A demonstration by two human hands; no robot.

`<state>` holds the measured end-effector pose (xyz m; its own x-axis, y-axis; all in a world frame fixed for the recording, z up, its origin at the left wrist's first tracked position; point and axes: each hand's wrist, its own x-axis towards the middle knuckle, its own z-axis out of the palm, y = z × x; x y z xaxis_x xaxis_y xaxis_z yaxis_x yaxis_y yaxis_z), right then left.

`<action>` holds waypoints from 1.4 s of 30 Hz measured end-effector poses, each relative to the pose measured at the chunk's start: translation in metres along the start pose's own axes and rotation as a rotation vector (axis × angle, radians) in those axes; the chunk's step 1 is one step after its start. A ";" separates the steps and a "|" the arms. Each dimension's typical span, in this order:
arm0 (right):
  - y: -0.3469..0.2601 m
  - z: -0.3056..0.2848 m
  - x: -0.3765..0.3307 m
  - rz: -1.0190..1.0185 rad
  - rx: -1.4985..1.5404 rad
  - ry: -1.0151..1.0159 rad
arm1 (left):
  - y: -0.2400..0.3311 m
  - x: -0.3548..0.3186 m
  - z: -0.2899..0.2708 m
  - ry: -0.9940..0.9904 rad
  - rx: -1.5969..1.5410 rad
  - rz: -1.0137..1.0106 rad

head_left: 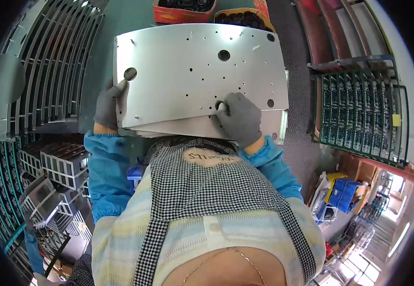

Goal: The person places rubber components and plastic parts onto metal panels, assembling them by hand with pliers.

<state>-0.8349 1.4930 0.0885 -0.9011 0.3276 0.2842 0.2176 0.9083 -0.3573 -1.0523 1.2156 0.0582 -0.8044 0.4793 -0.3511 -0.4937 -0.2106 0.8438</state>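
A large silvery metal sheet with round holes and many small ones lies in front of me. It rests on more sheets, whose edges show below its near edge. My left hand, in a grey glove, is closed round its left edge, with the thumb on top near a large hole. My right hand, also gloved, lies over the near part of the sheet. Its fingers are bent together at a dark-rimmed hole; what they hold there is hidden.
Beyond the sheet stand a red box and another open box, both holding black rings. Metal panels stand racked on the left. A green rack is on the right. Another person's blue sleeve shows at lower left.
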 end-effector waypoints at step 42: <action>0.058 0.001 0.140 -0.293 0.187 -0.262 | 0.017 0.000 0.009 -0.047 -0.193 -0.106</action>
<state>-0.9492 1.5915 0.1070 -0.9846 -0.0358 0.1710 -0.1115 0.8824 -0.4572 -1.0576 1.2191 0.0763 -0.7309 0.5453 -0.4104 -0.6321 -0.3142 0.7083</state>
